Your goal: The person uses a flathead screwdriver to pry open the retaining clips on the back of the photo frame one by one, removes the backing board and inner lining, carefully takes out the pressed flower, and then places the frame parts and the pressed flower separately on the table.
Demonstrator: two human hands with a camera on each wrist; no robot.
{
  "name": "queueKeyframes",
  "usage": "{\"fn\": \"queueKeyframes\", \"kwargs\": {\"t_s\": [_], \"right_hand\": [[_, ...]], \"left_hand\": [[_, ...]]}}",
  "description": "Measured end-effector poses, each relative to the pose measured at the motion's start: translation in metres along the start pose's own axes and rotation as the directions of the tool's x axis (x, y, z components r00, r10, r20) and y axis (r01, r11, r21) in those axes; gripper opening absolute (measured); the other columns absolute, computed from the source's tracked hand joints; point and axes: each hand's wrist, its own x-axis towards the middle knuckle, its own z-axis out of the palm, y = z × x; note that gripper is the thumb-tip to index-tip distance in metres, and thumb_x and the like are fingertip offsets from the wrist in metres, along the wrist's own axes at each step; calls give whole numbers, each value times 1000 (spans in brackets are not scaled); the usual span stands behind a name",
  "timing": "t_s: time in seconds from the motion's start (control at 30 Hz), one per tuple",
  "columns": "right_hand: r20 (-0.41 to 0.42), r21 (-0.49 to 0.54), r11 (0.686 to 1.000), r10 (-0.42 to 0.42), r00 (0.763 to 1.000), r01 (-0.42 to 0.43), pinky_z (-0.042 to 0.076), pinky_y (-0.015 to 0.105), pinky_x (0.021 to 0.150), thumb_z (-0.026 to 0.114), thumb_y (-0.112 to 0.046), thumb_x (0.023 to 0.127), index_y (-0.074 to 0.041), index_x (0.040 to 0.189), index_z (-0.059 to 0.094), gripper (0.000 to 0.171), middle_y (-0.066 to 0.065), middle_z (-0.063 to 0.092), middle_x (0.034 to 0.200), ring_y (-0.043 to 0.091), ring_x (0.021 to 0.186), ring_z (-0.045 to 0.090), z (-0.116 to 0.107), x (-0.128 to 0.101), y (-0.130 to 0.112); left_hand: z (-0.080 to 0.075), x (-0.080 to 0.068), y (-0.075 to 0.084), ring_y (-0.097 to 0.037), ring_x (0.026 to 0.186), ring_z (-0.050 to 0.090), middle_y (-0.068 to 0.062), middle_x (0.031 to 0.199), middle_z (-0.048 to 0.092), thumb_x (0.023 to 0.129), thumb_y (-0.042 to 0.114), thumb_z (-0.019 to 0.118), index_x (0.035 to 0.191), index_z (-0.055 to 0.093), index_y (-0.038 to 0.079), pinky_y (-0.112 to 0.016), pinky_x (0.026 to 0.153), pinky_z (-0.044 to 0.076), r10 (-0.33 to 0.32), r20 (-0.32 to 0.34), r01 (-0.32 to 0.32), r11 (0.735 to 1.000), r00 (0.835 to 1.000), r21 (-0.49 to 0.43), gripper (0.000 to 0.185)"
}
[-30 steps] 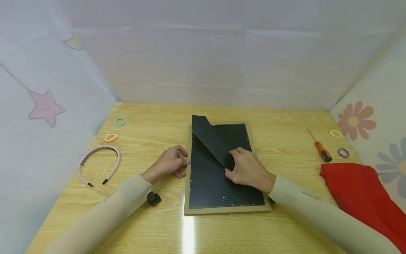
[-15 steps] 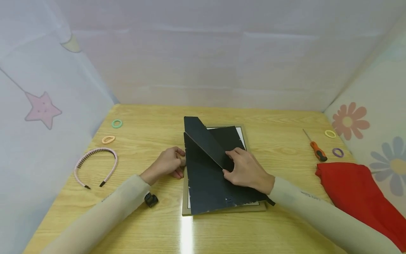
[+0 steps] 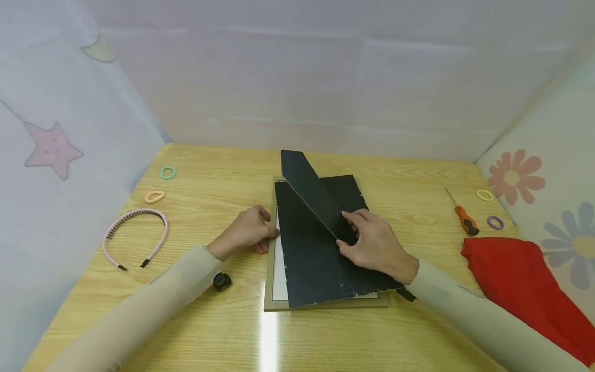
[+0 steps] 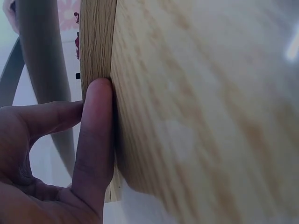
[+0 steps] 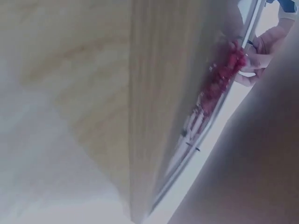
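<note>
A person is working at a wooden table boxed in by pale curtains. A picture frame is lying face down at the middle of it, and its black backing board is sitting skewed on top — swung to the right at the near end, so a strip of white is showing along the frame's left side. The board's fold-out stand is sticking up and away, apparently serving as a handle. The right hand is resting on the board, thumb and fingers curled around the stand's lower end, pinching it. The left hand is lying on the table against the frame's left edge; in the left wrist view a straight finger is pressing flat along the wood rim, likely to brace the frame in place while the board is being handled. A folded red cloth is lying at the right, near the sleeve. A pink headband is lying well to the left, an orange-handled screwdriver to the right. Hair ties are lying scattered — green and peach at far left, yellow and purple at far right. A small black clip is lying beside the left sleeve.
</note>
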Motion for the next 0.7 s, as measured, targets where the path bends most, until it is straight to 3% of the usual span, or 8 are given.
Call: {"fn": "queueKeyframes", "kwargs": {"t_s": [0.37, 0.7], "right_hand": [[-142, -9, 1000, -20, 990, 18, 56, 29, 57, 87, -24, 71, 4, 118, 71, 56, 11, 67, 93, 17, 70, 60, -17, 1, 20], [-207, -16, 1000, 6, 978, -9, 56, 34, 57, 88, -21, 72, 6, 119, 70, 57, 15, 66, 92, 20, 67, 60, -31, 4, 45]], "left_hand": [[-5, -3, -1, -18, 49, 68, -13, 71, 71, 90, 17, 74, 122, 48, -1, -35, 51, 63, -6, -19, 6, 1000, 1000, 21, 45], [-7, -6, -6, -20, 50, 68, -14, 70, 70, 90, 16, 74, 122, 48, -1, -36, 52, 63, -11, -13, 11, 1000, 1000, 21, 45]]}}
